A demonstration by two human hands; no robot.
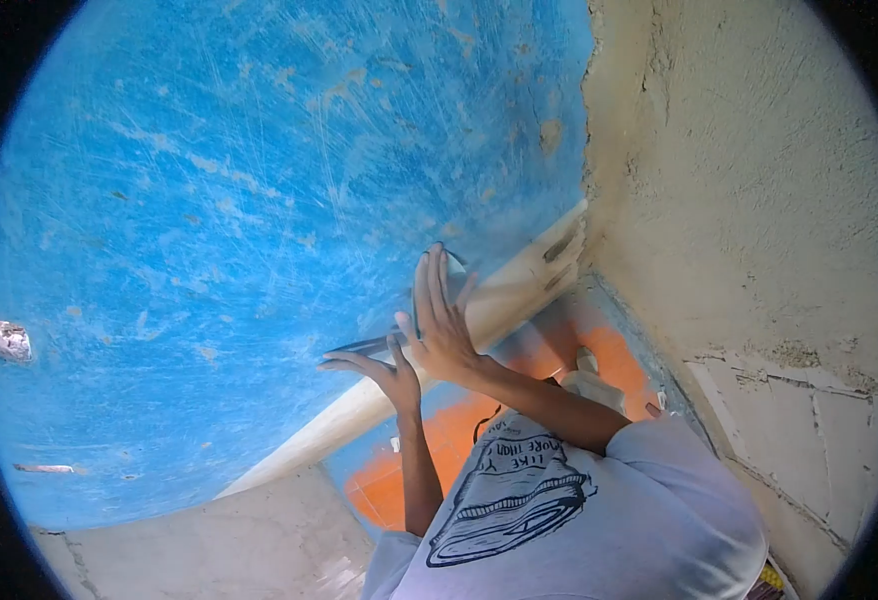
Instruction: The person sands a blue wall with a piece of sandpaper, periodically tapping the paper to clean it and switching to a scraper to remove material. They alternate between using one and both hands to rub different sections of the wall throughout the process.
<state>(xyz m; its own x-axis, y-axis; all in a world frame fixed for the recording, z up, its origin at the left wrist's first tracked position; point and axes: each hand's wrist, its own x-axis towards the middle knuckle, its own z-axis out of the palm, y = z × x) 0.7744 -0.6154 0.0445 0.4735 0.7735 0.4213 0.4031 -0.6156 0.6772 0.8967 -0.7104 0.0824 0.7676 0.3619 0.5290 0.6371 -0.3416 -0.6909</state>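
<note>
A worn blue wall (259, 220) with scratches and pale chips fills the left and middle of the view. Against its lower part, a thin dark sheet, seemingly sandpaper (374, 346), is pressed by both hands. My left hand (387, 378) has the sheet's left end between its fingers and thumb. Higher and to the right, my right hand (444, 335) lies over the sheet with its fingers stretched along it, and a pale corner shows beyond the fingertips. Much of the sheet is hidden beneath the hands.
A bare cream strip (309, 432) runs slantwise below the blue paint. Beneath lies an orange and blue floor (384, 488). A rough grey-beige wall (749, 190) meets the blue one at the right. At far left is a hole (3, 340) in the wall.
</note>
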